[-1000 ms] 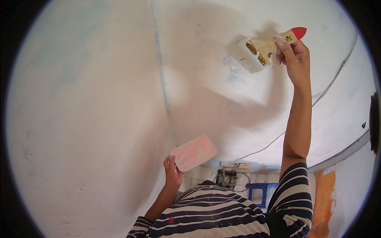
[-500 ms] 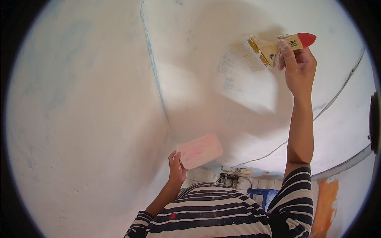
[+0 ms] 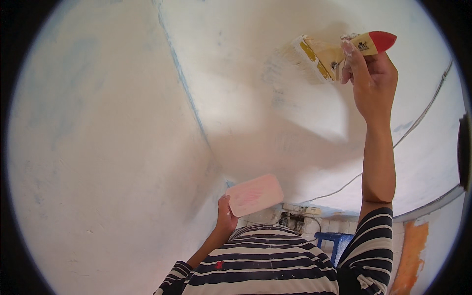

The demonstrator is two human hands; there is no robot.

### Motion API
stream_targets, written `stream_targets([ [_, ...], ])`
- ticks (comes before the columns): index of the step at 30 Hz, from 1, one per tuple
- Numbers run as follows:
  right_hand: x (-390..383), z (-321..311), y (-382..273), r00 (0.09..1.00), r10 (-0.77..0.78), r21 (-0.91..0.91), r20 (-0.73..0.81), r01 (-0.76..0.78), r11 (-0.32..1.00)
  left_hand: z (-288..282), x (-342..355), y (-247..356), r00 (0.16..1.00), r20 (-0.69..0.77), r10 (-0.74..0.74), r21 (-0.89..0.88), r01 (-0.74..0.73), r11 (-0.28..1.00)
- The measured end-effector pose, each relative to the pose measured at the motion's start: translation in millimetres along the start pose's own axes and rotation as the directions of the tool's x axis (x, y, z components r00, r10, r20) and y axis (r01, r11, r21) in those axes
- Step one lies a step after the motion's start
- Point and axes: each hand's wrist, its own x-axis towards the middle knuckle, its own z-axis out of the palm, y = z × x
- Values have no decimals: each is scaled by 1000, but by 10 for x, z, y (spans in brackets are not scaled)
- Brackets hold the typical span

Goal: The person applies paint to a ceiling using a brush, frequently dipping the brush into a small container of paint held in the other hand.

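My right hand (image 3: 371,81) is closed round a wide paintbrush (image 3: 368,45) with a pale wooden handle and a red end. White paint coats its bristles, which press against the pale wall (image 3: 314,132) at the upper right. White smears also mark my fingertips. Lower down, my left hand (image 3: 226,214) grips the edge of a shallow pink plastic container (image 3: 255,194) with rounded corners. Pink streaks show through the whitish film inside it. Faint blue patches appear in the wall's white coat near the bristles.
A blue-edged corner line (image 3: 184,91) separates the left wall (image 3: 98,147) from the one being brushed. At the right, a thin cable (image 3: 423,114) runs along the wall. Below are a blue stool (image 3: 330,237), a power strip (image 3: 301,210) and an orange patch (image 3: 412,255).
The brush has moved slightly up against the wall, still in my right hand. In the picture, my left hand and the pink container sit a little lower and further right.
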Motion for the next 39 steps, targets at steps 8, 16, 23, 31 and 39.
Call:
stream_targets([
  [8, -45, 32, 4, 1000, 2, -2, 4, -2, 1000, -38, 80, -8, 994, 5, 106, 88, -106, 990],
  [16, -82, 89, 150, 997, 47, 149, 69, -57, 987, -90, 37, -53, 997, -9, 77, 73, -76, 994],
  [23, -218, 136, 188, 988, 71, 90, 138, -83, 992, -177, 54, -84, 996, -28, 83, 65, -81, 995],
  [31, -428, 128, 173, 978, 201, 132, 62, -207, 969, -235, -55, -111, 996, -52, 76, 101, -71, 992],
  [39, -894, 157, 654, 940, 330, 376, -83, -277, 884, -444, 63, -104, 991, -97, 95, 159, -78, 984],
])
